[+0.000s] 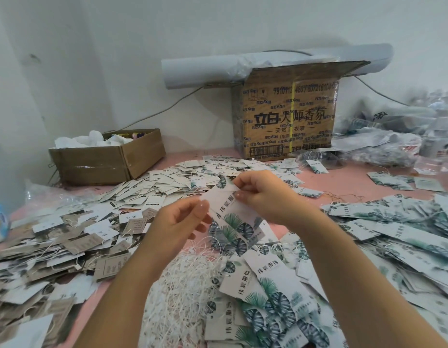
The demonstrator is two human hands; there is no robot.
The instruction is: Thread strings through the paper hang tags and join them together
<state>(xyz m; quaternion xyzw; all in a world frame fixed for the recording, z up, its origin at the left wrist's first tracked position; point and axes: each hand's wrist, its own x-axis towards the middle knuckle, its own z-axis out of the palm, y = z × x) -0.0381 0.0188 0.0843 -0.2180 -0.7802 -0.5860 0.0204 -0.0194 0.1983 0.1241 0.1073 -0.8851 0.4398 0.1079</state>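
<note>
Held hang tag (230, 214): long axis runs diagonally, plain white end up-left, leaf end down-right toward the wearer. White card, a line of dark printed characters across the white end, green and dark-blue palm and leaf print on the other half. Slightly bowed. A second, smaller card edge shows behind its lower-right end (cannot tell if it is joined).

Left hand (177, 224): thumb and fingers (204, 205) pinch the white end at its left edge, the rest of the fingers loosely curled below. Right hand (265, 194): thumb and forefinger pinch the tag's upper edge just right of the characters, other fingers folded in. Tag spans the gap between both sets of fingers, lifted off the table (343, 182). Cannot tell whether a string is in either pinch.

Below the left fingers and nearer the wearer: tangled pile of white strings (185, 285). Right of that, under the right forearm: loose leaf-print tags (275, 305), overlapping. Left of the left fingers: heap of brown tags (74, 242), mixed with white ones, some with strings on. Beyond the fingers, well apart: printed cardboard box (288, 116).
</note>
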